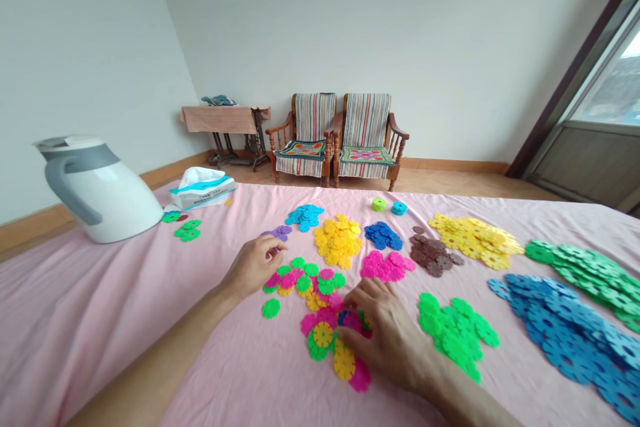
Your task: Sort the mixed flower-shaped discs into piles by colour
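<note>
My left hand (pixel 257 267) hovers beside the small pile of purple notched plastic discs (pixel 283 232), its fingers curled together; what they pinch, if anything, is hard to make out. Over the mixed pile of pink, green and yellow discs (pixel 323 333) is my right hand (pixel 387 330). Its thumb and fingers are apart and bent down around a dark blue disc (pixel 343 317), which lies among pink ones. The right hand covers part of this pile. A lone green disc (pixel 271 308) lies below my left hand.
Sorted piles surround the hands: light blue (pixel 305 217), yellow (pixel 339 240), dark blue (pixel 383 235), pink (pixel 383 267), brown (pixel 431 253) and green (pixel 455 330). Larger blue discs (pixel 565 327) spread at right. A white jug (pixel 110 190) and tissue pack (pixel 203 190) stand left.
</note>
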